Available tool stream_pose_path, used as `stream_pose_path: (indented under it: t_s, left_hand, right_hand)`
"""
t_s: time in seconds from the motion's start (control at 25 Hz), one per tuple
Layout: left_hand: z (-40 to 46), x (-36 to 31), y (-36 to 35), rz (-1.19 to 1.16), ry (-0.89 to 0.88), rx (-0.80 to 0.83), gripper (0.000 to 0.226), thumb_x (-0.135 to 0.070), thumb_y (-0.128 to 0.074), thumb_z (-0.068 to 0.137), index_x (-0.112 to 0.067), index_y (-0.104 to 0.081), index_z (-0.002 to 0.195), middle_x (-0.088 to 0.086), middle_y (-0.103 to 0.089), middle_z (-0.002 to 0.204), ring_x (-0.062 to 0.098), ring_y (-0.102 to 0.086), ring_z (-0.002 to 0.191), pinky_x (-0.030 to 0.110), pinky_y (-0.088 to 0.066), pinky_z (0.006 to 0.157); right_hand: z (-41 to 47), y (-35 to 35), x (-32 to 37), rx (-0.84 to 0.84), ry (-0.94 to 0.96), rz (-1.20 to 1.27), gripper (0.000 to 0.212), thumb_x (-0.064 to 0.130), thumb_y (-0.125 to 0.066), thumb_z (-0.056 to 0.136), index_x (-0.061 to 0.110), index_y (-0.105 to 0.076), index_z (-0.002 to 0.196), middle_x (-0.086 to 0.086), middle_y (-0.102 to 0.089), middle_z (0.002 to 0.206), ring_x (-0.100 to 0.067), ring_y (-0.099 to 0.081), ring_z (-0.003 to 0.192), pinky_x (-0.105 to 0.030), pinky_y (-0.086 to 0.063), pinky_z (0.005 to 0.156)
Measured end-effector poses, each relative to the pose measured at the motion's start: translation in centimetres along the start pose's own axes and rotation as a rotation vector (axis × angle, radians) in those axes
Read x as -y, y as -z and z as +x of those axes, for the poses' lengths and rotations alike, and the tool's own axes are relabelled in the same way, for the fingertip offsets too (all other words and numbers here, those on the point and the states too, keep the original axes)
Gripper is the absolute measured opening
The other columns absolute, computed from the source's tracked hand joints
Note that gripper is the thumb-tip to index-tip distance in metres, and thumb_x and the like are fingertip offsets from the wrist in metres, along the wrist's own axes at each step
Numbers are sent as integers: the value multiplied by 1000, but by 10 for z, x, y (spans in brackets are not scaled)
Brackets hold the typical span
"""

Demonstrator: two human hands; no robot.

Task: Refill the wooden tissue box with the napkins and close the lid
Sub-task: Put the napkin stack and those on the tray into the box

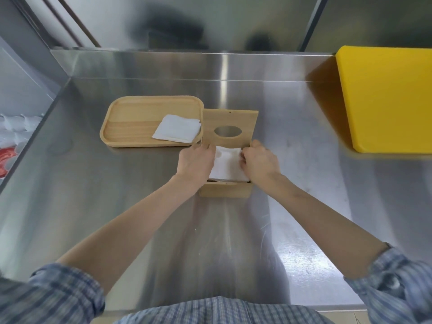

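Observation:
The wooden tissue box (225, 192) stands in the middle of the steel counter. Its lid (230, 119) with an oval hole is swung up and back. A stack of white napkins (228, 163) sits in the open box, its top above the rim. My left hand (196, 160) grips the stack's left side and my right hand (259, 160) grips its right side, fingers curled over the edges. More white napkins (176, 130) lie on the right end of a wooden tray (131, 122) just left of the box.
A yellow cutting board (388, 97) lies at the counter's right. The steel backsplash (187, 64) rises behind the tray and box. White and red items (11, 141) lie below the counter's left edge.

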State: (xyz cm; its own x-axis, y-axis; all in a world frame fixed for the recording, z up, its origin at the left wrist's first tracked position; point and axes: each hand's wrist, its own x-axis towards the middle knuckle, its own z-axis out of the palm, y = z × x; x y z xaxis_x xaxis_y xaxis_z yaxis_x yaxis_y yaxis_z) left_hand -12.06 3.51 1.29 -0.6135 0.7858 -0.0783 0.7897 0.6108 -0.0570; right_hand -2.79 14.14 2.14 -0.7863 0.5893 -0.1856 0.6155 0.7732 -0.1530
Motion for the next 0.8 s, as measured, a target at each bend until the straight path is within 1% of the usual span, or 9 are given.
stream_pose_path:
  t_s: [0.08,0.2,0.24,0.36,0.44,0.52,0.56,0.72,0.8]
  left_hand:
    - [6,-2,-4,78,-13,61,22,-5,-50,89,-10,-54,110,6,-68,105,26,-64,93,25,-25,45]
    - [9,-5,-6,114,-3,120,23,-6,-50,90,-11,-56,111,7,-68,105,26,-64,96,28,-33,56]
    - [10,-7,-6,119,2,129,23,-6,-50,90,-11,-57,111,7,-67,106,26,-63,98,28,-34,56]
    - [8,-9,-8,120,14,131,23,-6,-51,89,-11,-55,112,7,-67,107,26,-63,99,25,-25,46]
    - [6,-9,-7,80,24,121,24,-7,-51,90,-10,-53,114,8,-67,108,28,-63,99,27,-30,51]
    - [3,-7,-4,8,22,97,25,-15,-48,93,-8,-48,117,9,-65,113,31,-63,100,31,-34,60]
    - [1,-6,-3,-21,20,79,27,-19,-46,94,-8,-46,119,9,-62,117,32,-62,100,32,-34,61]
    - [-6,-1,6,-59,9,-32,32,-22,-45,95,-7,-41,122,8,-49,124,28,-59,102,30,-35,62]
    - [-6,0,11,-70,-46,-68,29,-19,-43,95,-8,-46,121,8,-51,124,27,-54,111,32,-38,72]
  right_hand:
    - [3,0,4,10,-3,-68,21,3,-47,91,1,-63,105,-15,-48,122,-36,-57,101,-31,-36,68]
    - [7,-2,8,13,-30,-134,22,2,-51,89,3,-64,106,-13,-46,123,-31,-58,100,-28,-34,68]
    - [8,-2,9,6,-39,-143,22,2,-52,89,3,-64,107,-13,-45,124,-30,-58,100,-28,-34,68]
    - [7,-6,10,-7,-49,-145,22,3,-51,89,4,-64,107,-12,-42,125,-29,-59,100,-29,-35,67]
    - [7,-8,8,-9,-57,-102,20,4,-51,89,4,-65,103,-12,-42,121,-31,-59,98,-30,-37,67]
    - [7,-7,5,-13,-72,0,17,8,-50,90,3,-64,99,-12,-41,112,-35,-57,90,-31,-38,67]
    - [7,-5,3,-10,-75,61,18,13,-50,91,4,-64,99,-12,-42,112,-36,-56,88,-33,-40,68]
    - [4,9,-2,-1,-61,197,25,22,-50,92,12,-60,113,-13,-50,119,-36,-57,104,-38,-47,83]
    - [0,16,0,-43,6,171,25,20,-47,93,12,-60,114,-12,-54,121,-35,-56,109,-38,-47,85]
